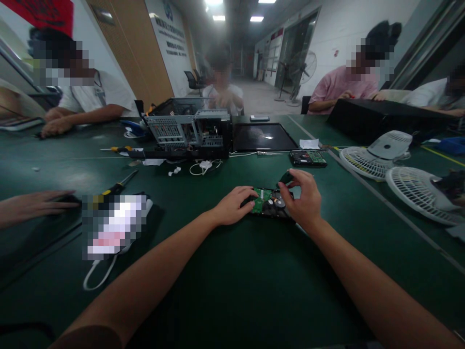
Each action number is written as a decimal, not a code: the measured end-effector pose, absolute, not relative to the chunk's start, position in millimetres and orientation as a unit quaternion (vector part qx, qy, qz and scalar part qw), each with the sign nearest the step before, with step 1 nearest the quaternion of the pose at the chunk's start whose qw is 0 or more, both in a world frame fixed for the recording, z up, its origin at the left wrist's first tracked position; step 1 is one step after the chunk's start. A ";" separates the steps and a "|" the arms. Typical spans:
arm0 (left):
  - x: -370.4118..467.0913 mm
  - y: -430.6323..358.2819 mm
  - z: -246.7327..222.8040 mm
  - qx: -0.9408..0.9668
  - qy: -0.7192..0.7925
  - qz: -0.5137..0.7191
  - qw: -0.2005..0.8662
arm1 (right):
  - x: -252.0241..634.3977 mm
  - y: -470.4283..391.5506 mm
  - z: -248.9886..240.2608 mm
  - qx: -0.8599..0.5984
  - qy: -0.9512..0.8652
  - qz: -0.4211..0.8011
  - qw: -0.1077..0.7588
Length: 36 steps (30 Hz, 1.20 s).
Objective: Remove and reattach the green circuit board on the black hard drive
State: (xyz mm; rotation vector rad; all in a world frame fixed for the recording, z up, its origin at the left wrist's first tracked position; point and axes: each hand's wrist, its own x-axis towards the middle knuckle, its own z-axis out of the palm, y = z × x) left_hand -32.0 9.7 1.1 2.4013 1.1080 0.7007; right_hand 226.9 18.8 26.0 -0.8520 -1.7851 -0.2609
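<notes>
"Stretching toward a long, pale-walled room [250, 89], what surface is that?"

"A smooth, dark green table [232, 286], with bright rectangular ceiling lights [256, 19] beyond."

"Where's the flat, rectangular, black-and-green hard drive [267, 205]?"

"Lying on the table between both hands: the left hand [234, 206] grips its left end with thumb and fingers; the right hand [303, 198], over its right end, pinches a small, dark green object [286, 178] too indistinct to name."

"And its make-up?"

"Green circuit board [260, 199] leftward, dark casing [269, 209] with a round, greyish disc [279, 203] rightward."

Hard drive [262, 202] on table [232, 281] (green)
</notes>
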 end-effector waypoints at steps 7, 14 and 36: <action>-31.8 8.6 3.2 0.858 0.398 0.249 0.209 | 225.1 16.8 23.6 -0.361 -0.758 -0.039 0.541; -30.8 7.9 3.9 0.858 0.396 0.253 0.206 | 226.9 18.9 21.0 -0.387 -0.748 -0.078 0.534; -30.2 6.7 6.7 0.860 0.392 0.256 0.201 | 226.7 20.0 17.1 -0.385 -0.753 -0.052 0.531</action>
